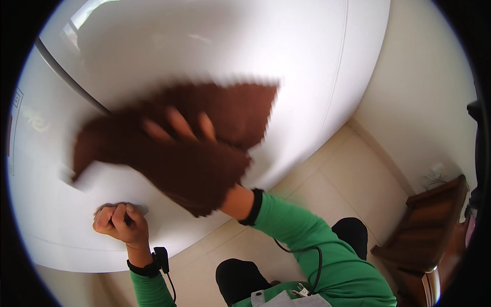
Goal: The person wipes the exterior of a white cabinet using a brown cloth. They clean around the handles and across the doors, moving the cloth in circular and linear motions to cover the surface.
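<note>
A dark brown cloth with jagged edges lies across a glossy white surface. My right hand is on the cloth; part of it drapes over the back of the hand, and the fingertips poke out, blurred. A fold hides the palm. Below and to the left, my left hand rests on the white surface as a loose fist, with nothing visible in it.
A dark strip crosses the white surface at upper left, running under the cloth. Pale tiled floor shows below. A brown wooden piece of furniture stands at right, near a wall socket. Black cables hang along my sleeves.
</note>
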Motion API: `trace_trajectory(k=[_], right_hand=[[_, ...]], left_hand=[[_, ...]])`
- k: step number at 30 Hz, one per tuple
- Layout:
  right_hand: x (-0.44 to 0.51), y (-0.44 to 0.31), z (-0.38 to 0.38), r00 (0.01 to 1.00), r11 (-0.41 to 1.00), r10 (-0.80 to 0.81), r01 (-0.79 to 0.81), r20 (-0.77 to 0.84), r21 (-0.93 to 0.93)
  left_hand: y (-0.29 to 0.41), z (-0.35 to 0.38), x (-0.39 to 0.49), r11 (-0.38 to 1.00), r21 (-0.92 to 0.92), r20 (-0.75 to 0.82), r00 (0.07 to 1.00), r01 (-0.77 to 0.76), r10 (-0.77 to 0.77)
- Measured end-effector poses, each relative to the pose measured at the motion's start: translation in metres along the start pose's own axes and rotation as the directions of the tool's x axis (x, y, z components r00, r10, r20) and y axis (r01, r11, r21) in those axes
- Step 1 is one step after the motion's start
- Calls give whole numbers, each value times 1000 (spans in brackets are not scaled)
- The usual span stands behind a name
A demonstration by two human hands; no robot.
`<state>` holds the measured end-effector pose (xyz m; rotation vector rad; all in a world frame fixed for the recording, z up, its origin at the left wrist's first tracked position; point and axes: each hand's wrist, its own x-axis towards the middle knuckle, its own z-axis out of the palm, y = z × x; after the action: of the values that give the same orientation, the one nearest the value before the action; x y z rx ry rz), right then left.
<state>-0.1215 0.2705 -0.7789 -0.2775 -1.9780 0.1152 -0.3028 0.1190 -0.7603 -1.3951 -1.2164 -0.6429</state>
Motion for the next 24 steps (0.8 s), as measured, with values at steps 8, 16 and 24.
trace_trajectory(k=[8, 16, 24], right_hand=[[-224, 30, 87, 780, 479, 546, 9, 306, -878], [-28, 47, 23, 989, 983, -134, 140, 57, -115], [130, 43, -56, 881, 630, -426, 452, -206, 632]], left_hand=[[1, 1, -6, 999, 41, -23, 1000, 9, -8], [0, -1, 2, 1000, 5, -22, 999, -30, 31], [-5, -2, 2, 996, -87, -58, 998, -12, 7]])
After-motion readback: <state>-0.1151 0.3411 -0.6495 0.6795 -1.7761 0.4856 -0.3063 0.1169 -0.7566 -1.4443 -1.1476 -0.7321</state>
